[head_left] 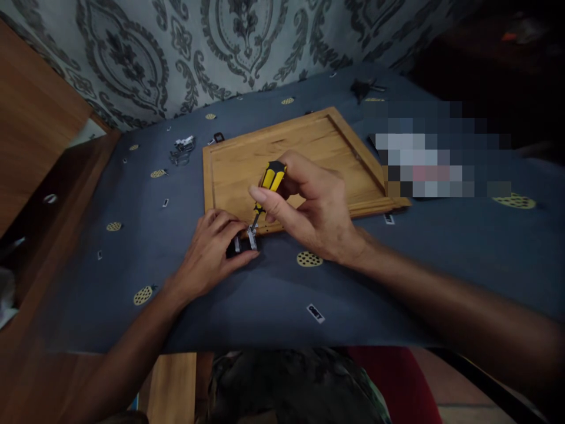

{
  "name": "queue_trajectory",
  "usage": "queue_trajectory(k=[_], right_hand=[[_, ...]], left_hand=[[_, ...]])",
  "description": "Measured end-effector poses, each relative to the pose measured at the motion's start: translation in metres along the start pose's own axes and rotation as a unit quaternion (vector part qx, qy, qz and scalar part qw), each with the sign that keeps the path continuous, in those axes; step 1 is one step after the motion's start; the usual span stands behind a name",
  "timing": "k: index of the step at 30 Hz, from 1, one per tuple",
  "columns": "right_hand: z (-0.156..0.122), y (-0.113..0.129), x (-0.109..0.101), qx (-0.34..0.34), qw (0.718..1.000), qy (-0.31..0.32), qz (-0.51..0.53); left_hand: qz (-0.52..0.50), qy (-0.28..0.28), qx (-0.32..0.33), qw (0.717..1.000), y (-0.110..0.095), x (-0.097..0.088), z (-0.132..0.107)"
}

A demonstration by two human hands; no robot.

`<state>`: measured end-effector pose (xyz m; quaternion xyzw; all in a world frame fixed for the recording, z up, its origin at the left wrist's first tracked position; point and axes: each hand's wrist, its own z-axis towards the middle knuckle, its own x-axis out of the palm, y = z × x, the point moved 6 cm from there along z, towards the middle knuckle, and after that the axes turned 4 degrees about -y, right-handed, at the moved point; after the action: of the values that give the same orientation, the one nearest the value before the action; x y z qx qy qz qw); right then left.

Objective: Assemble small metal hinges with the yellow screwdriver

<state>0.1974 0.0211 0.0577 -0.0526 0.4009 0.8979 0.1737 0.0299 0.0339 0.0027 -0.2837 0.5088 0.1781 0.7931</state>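
A yellow and black screwdriver [271, 176] is gripped in my right hand [315, 203], thumb and fingers wrapped round its handle. Its shaft slants down and left, with the tip on a small shiny metal hinge [252, 238] at the near left edge of a framed wooden panel [282, 153]. My left hand [216, 244] pinches that hinge, fingers above on the panel's edge and thumb below. The palm side and part of the hinge are hidden. The panel lies flat on a dark blue cloth [265, 300].
Loose metal pieces [182, 150] lie left of the panel. A dark loop-shaped piece [219, 137] sits at its far left corner. A dark tool-like object [364, 89] lies at the back right. To the right is a blurred-out item [419, 159]. A wooden cabinet [39, 135] borders the left side.
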Motion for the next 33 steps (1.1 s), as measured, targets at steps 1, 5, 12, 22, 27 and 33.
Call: queue_trajectory(k=[1, 5, 12, 22, 27, 33], right_hand=[[-0.0002, 0.0001, 0.0002, 0.0, 1.0, 0.001, 0.0], [-0.0019, -0.0016, 0.0013, 0.008, 1.0, 0.008, -0.011], [-0.0026, -0.0058, 0.0045, 0.007, 0.999, 0.041, -0.015], [0.003, -0.0002, 0.0068, 0.0, 0.988, 0.148, 0.041], [0.0058, -0.0012, 0.0055, 0.005, 0.983, 0.18, 0.041], [0.0018, 0.0034, 0.0099, -0.013, 0.99, 0.138, 0.022]], left_hand=[[0.001, -0.004, 0.001, 1.0, -0.0001, -0.0004, 0.0001], [-0.003, -0.014, 0.005, 1.0, -0.0003, -0.0011, 0.0004], [0.0, -0.014, 0.01, 1.0, -0.0006, -0.0012, 0.0002], [-0.003, 0.006, -0.01, 1.0, 0.0007, 0.0011, 0.0001], [0.003, -0.001, -0.004, 1.0, 0.0004, 0.0006, 0.0], [-0.001, -0.008, 0.0, 1.0, 0.0011, 0.0013, -0.0013]])
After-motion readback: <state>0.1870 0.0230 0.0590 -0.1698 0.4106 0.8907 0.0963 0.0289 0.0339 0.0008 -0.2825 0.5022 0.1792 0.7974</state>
